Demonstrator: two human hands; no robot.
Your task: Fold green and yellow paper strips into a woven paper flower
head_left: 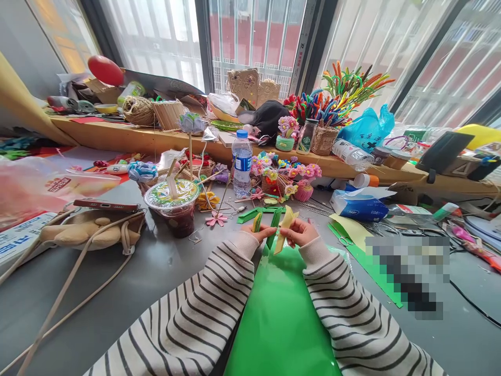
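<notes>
Over a glossy green sheet (282, 313), my left hand (261, 235) pinches a folded green strip (273, 230) that looks like paper. A small green-and-yellow folded piece (257, 223) also sticks up from its fingers. In my right hand (300, 233) is a pale yellow folded strip (282, 239), held upright beside the green one; I cannot tell whether the two touch. Just beyond my hands, another folded green piece (246, 215) lies on the grey table (156, 292). Striped sleeves cover both forearms.
A lidded drink cup (176, 216), a water bottle (242, 162) and a pink flower (216, 219) stand or lie ahead-left. Scissors (346, 240) rest on green and yellow sheets to the right, near a tissue pack (358, 204). A bag with a phone (105, 205) sits left.
</notes>
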